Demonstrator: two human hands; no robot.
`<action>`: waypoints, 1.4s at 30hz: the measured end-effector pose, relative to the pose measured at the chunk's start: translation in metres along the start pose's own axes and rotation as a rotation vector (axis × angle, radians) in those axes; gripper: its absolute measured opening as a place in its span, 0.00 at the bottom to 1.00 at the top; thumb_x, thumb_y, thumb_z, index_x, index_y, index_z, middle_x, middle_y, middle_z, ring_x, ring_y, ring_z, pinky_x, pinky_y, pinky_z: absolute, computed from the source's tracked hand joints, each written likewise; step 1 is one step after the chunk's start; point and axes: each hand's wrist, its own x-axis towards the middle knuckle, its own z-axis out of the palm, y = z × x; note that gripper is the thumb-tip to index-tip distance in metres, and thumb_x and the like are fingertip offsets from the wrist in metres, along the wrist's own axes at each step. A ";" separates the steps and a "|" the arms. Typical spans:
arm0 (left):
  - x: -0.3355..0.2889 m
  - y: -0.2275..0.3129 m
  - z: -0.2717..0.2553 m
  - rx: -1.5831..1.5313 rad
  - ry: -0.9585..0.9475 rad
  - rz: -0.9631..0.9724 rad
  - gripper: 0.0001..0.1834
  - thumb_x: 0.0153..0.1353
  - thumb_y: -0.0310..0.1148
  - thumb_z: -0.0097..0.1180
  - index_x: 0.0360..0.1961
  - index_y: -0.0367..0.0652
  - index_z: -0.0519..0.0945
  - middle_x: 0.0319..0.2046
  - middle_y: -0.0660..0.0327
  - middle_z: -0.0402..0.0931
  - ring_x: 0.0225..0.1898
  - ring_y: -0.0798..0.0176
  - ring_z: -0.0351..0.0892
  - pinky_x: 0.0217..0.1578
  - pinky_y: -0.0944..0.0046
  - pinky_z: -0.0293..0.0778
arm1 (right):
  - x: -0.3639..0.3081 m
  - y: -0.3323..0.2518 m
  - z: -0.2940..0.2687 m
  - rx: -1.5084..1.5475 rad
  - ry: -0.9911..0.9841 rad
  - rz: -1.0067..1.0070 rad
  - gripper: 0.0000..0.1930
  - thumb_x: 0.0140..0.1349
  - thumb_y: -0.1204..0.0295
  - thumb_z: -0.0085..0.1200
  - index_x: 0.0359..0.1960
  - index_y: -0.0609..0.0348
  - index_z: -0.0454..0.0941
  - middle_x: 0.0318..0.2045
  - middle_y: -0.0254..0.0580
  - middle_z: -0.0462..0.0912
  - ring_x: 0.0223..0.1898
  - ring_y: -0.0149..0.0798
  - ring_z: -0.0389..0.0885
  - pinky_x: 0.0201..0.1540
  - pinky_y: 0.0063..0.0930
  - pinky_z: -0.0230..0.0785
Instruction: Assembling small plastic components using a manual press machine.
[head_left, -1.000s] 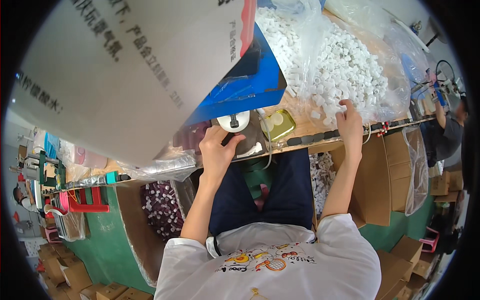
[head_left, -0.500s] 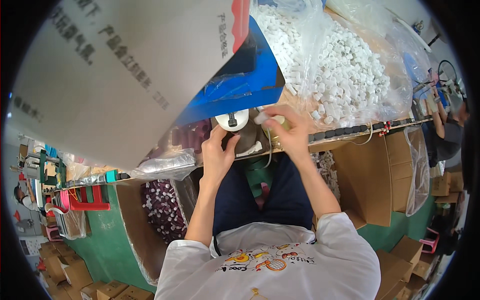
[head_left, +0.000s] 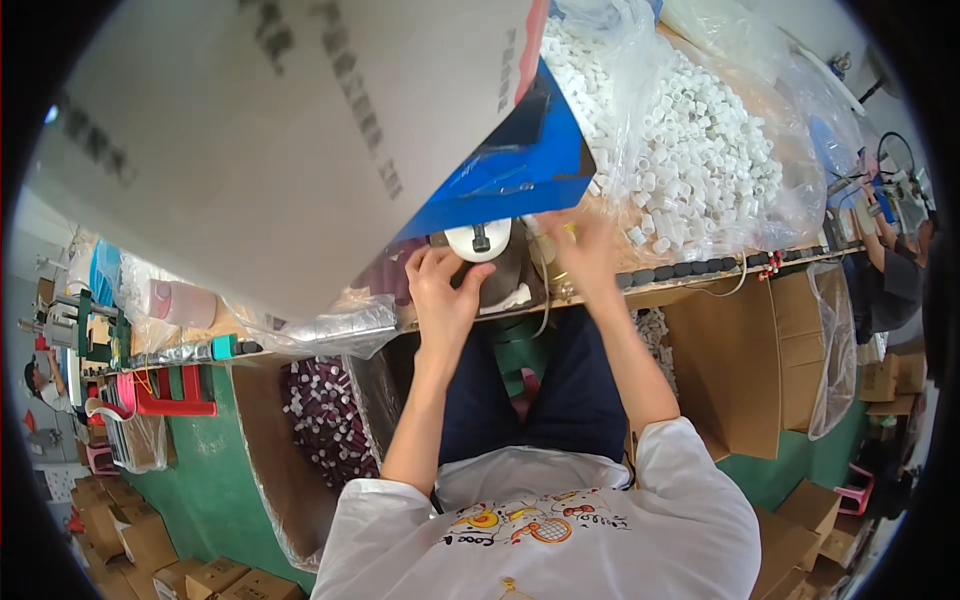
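Left hand (head_left: 443, 297): curled beside white round fixture (head_left: 497, 243), near frame center. Right hand (head_left: 588, 256): blurred, just right. Cannot tell either grip.

Even, fairly bright light covers the bench (head_left: 623, 257), dimming beneath its front edge, where crumpled plastic film (head_left: 345, 322) gleams toward the left. Motion smears the right hand (head_left: 588, 252); the printed sheet (head_left: 300, 150) is out of focus. Straight lines bow near the blackened border.
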 end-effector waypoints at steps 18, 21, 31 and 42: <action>-0.021 0.017 -0.014 -0.086 0.118 -0.004 0.29 0.47 0.29 0.76 0.53 0.41 0.84 0.57 0.52 0.78 0.59 0.47 0.76 0.59 0.53 0.71 | 0.049 0.053 -0.009 -0.030 -0.145 -0.025 0.09 0.59 0.77 0.61 0.41 0.64 0.84 0.33 0.45 0.88 0.35 0.35 0.86 0.40 0.29 0.77; -0.003 0.002 0.003 0.026 0.046 0.047 0.21 0.46 0.29 0.75 0.44 0.43 0.88 0.52 0.54 0.81 0.57 0.45 0.76 0.57 0.51 0.71 | 0.035 0.024 -0.007 0.464 -0.167 0.143 0.11 0.58 0.84 0.61 0.43 0.66 0.83 0.35 0.39 0.87 0.37 0.29 0.84 0.43 0.23 0.76; 0.010 0.034 -0.043 -0.255 0.144 -0.073 0.17 0.47 0.30 0.74 0.40 0.40 0.88 0.40 0.53 0.82 0.40 0.49 0.79 0.44 0.55 0.74 | -0.001 0.012 0.031 0.548 -0.278 0.204 0.09 0.57 0.83 0.62 0.41 0.68 0.84 0.37 0.42 0.88 0.40 0.30 0.86 0.45 0.25 0.77; -0.012 -0.041 -0.172 0.391 0.089 -0.345 0.21 0.55 0.36 0.67 0.48 0.37 0.83 0.38 0.48 0.84 0.40 0.43 0.82 0.45 0.48 0.75 | -0.019 -0.001 0.052 -0.111 -0.067 -0.550 0.12 0.48 0.81 0.62 0.36 0.60 0.81 0.30 0.44 0.81 0.37 0.49 0.80 0.40 0.42 0.71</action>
